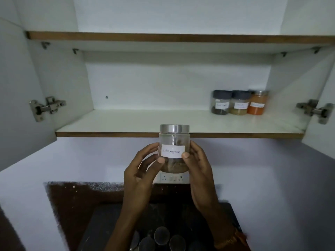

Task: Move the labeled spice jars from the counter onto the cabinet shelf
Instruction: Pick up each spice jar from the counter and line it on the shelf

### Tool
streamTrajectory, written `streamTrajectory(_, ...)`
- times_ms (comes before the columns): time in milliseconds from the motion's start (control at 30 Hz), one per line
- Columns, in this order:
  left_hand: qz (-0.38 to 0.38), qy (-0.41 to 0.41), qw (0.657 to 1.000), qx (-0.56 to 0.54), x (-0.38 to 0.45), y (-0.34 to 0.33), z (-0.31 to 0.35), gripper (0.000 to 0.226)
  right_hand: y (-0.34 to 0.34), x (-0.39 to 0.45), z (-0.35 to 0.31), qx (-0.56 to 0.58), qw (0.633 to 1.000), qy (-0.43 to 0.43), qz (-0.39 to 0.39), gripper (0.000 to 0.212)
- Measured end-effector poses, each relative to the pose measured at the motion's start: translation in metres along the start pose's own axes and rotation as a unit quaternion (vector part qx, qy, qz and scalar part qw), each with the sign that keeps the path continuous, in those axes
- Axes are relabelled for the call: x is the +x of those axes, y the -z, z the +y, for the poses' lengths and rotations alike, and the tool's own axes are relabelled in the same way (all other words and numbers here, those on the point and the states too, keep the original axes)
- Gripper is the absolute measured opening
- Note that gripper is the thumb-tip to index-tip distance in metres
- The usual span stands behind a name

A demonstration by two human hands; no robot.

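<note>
Holding the cinnamon jar point(174, 149) in both hands, left hand point(143, 167) and right hand point(197, 165), just below the cabinet shelf point(126, 120) front edge. Three labeled jars point(238, 103) stand at that shelf's right rear; several jars point(161, 236) remain on the table point(72, 200).

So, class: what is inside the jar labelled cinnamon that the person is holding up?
Inside the cinnamon jar, brown pieces lie at the bottom; the upper part looks empty. The paper label and the thumbs of the left hand and right hand cover part of the contents.
</note>
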State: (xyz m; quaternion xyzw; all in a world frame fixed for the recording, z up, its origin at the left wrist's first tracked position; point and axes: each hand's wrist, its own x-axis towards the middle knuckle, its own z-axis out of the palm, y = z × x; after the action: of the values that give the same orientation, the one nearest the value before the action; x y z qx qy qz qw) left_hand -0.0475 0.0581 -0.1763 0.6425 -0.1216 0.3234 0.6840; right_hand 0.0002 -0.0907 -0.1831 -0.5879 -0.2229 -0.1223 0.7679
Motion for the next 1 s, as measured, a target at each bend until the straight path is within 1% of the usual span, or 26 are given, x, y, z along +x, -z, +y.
streamTrajectory(33, -0.01, -0.003, 1.0, -0.001, 0.01, -0.004, 0.003, 0.037, 0.004, 0.009, -0.008, -0.001, 1.0, 0.006, 0.005, 0.049)
streamTrajectory(100, -0.024, 0.0, 1.0, -0.011, 0.031, -0.014, 0.011, 0.042, 0.012, 0.029, -0.023, -0.009, 1.0, 0.025, 0.012, 0.04)
streamTrajectory(133, -0.03, 0.003, 0.999, -0.014, 0.043, -0.02, 0.017, 0.046, 0.016, 0.04, -0.032, -0.02, 0.999, 0.038, 0.011, 0.039)
streamTrajectory(233, -0.052, -0.001, 0.999, -0.007, 0.085, -0.041, 0.034, 0.049, 0.023, 0.076, -0.057, -0.092, 0.992, 0.088, -0.003, 0.048)
streamTrajectory(333, -0.072, -0.016, 0.997, 0.022, 0.131, -0.064, 0.045, 0.046, 0.03, 0.119, -0.076, -0.155, 0.98, 0.122, 0.007, 0.052)
streamTrajectory(400, -0.08, -0.029, 0.995, 0.059, 0.16, -0.078, 0.047, 0.045, 0.034, 0.15, -0.082, -0.172, 0.978, 0.115, 0.019, 0.049)
streamTrajectory(533, -0.096, -0.004, 0.992, 0.077, 0.211, -0.101, 0.035, 0.04, 0.048, 0.204, -0.08, -0.208, 0.974, 0.08, 0.03, 0.048)
streamTrajectory(633, -0.102, 0.019, 0.988, 0.111, 0.237, -0.118, 0.016, 0.047, 0.06, 0.228, -0.071, -0.209, 0.976, 0.058, 0.025, 0.045)
streamTrajectory(700, -0.108, 0.033, 0.984, 0.135, 0.247, -0.128, 0.002, 0.048, 0.069, 0.239, -0.062, -0.216, 0.975, 0.046, 0.03, 0.045)
streamTrajectory(833, -0.124, 0.067, 0.974, 0.176, 0.259, -0.15, -0.029, 0.042, 0.086, 0.25, -0.042, -0.224, 0.973, 0.017, 0.055, 0.044)
streamTrajectory(933, -0.134, 0.082, 0.965, 0.21, 0.261, -0.162, -0.05, 0.042, 0.097, 0.256, -0.023, -0.218, 0.974, 0.002, 0.057, 0.042)
streamTrajectory(1000, -0.142, 0.09, 0.96, 0.225, 0.261, -0.167, -0.062, 0.039, 0.101, 0.261, -0.014, -0.254, 0.966, -0.006, 0.055, 0.044)
